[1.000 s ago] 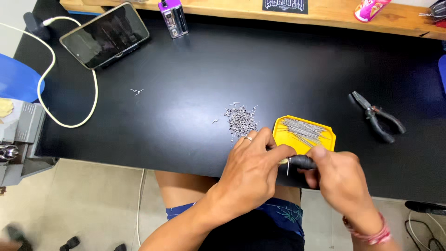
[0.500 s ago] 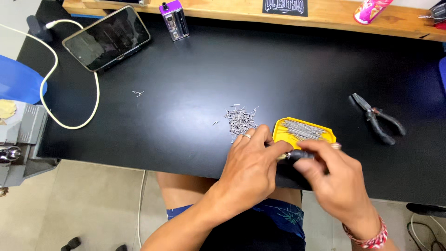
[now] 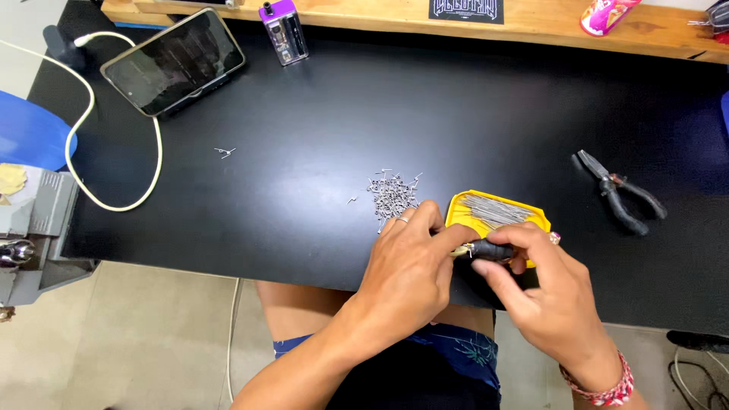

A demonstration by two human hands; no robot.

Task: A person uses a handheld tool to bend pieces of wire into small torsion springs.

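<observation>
Both hands meet at the near edge of the black table (image 3: 319, 114): right hand (image 3: 550, 296) grips a small black-handled tool (image 3: 486, 249), left hand (image 3: 410, 266) pinches its tip. Just behind sits a yellow tray (image 3: 458, 209) of pins, partly hidden by fingers. Phone (image 3: 175, 61) far left, pliers (image 3: 619, 191) right, loose bent pins (image 3: 391, 193) beside the tray.

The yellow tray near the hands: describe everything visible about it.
The yellow tray is a small, shallow dish with angled corners, apparently plastic, lying flat on the black table near its front edge. It holds a bundle of thin, straight metal pins lying roughly parallel. Its near side is hidden behind the left hand and right hand, which hold a small dark-handled tool over it. A heap of small bent metal pieces lies just to its left.
</observation>
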